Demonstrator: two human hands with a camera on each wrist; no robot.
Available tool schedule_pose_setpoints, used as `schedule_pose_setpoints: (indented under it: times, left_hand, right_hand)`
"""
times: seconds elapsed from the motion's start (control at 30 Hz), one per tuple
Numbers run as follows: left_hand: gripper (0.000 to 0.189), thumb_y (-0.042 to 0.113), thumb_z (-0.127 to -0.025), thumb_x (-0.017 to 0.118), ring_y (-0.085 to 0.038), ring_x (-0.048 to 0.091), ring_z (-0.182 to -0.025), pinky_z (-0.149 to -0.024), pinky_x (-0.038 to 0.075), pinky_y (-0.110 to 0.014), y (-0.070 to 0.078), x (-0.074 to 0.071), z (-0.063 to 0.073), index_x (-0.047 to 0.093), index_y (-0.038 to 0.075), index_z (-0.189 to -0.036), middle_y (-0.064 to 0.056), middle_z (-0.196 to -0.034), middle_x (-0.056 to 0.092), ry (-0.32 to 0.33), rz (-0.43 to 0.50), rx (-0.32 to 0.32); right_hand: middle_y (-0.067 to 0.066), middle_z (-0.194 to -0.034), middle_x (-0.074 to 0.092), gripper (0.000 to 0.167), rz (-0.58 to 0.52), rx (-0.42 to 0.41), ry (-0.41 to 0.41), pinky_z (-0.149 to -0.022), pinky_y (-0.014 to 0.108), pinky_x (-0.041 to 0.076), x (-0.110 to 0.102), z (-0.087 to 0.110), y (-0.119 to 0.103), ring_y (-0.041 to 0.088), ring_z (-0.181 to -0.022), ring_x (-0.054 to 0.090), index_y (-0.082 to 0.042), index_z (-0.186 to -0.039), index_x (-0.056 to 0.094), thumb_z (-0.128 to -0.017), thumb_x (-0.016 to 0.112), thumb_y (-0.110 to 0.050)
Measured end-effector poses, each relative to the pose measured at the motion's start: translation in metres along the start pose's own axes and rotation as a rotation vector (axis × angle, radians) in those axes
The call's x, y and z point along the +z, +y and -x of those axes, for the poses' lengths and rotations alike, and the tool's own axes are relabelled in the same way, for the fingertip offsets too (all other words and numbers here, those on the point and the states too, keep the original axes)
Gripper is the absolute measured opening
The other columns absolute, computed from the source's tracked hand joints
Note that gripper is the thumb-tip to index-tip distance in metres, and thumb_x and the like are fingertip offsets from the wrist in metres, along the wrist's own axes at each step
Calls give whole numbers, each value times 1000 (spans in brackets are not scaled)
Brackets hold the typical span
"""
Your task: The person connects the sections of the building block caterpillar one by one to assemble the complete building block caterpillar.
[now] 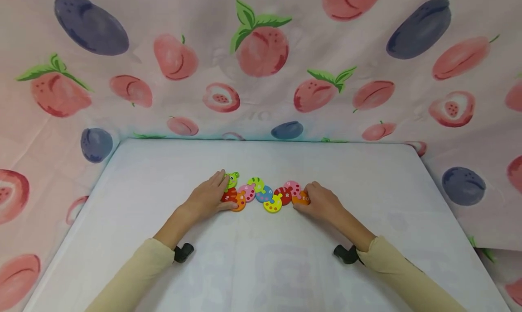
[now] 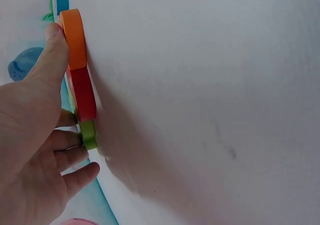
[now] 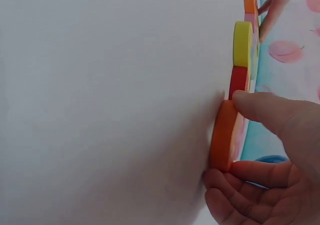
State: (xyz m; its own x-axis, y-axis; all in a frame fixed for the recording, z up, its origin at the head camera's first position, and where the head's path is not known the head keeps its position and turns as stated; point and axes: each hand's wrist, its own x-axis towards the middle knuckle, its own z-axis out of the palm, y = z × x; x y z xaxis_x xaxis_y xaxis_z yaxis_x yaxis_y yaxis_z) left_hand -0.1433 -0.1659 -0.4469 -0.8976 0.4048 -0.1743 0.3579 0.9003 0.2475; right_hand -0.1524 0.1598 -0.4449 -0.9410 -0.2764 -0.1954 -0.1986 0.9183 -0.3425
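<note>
A caterpillar puzzle [image 1: 263, 194] of colourful numbered pieces, linked in a wavy row, lies flat on the white table. My left hand [image 1: 207, 195] holds its left end, near the green smiling head [image 1: 233, 180]. In the left wrist view the thumb rests on the orange piece [image 2: 75, 39] and the fingers reach round the red and green pieces. At the other end my right hand [image 1: 323, 200] grips the orange piece numbered 10 [image 1: 302, 198]. The right wrist view shows that orange piece [image 3: 224, 135] between thumb and fingers, beside a red piece.
The white tabletop [image 1: 261, 266] stretches round the puzzle. A cloth printed with fruit [image 1: 261, 108] hangs behind the table and at its sides. Black wrist-mounted parts [image 1: 184, 252] show below the forearms.
</note>
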Motion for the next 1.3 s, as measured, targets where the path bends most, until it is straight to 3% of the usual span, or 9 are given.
schedule_pose_setpoints:
  times: [0.23, 0.57, 1.0, 1.3]
  left_hand:
    - [92, 57, -87, 61, -37, 22, -149, -116, 31, -50, 0, 1, 0, 27, 0, -151, -22, -160, 21, 1, 0, -8]
    - [92, 55, -86, 63, -37, 21, -149, -116, 31, -50, -1, 3, 2, 28, 0, -151, -21, -160, 21, 29, 19, -3]
    - [92, 54, -86, 64, -38, 20, -149, -115, 32, -49, -2, 5, 2, 27, 0, -151, -22, -160, 20, 29, 29, 10]
    - [93, 54, -86, 64, -38, 21, -149, -116, 31, -48, 0, 5, 3, 27, -1, -151, -22, -160, 21, 35, 30, 3]
  right_hand:
    - [6, -82, 52, 59, 52, 27, -45, -62, 24, 47, -4, 0, -5, 16, -73, 50, -1, -103, 62, -74, 79, -49]
    - [7, -82, 50, 53, 46, 6, -46, -61, 23, 45, -3, -3, -8, 16, -72, 49, -1, -102, 60, -77, 79, -44]
    - [7, -83, 51, 55, 59, -8, -25, -62, 23, 45, -1, -3, -5, 17, -72, 49, 2, -111, 63, -79, 78, -40]
    - [8, -80, 49, 49, 59, -7, -16, -59, 23, 44, 0, -2, -6, 17, -68, 48, 2, -103, 62, -79, 79, -37]
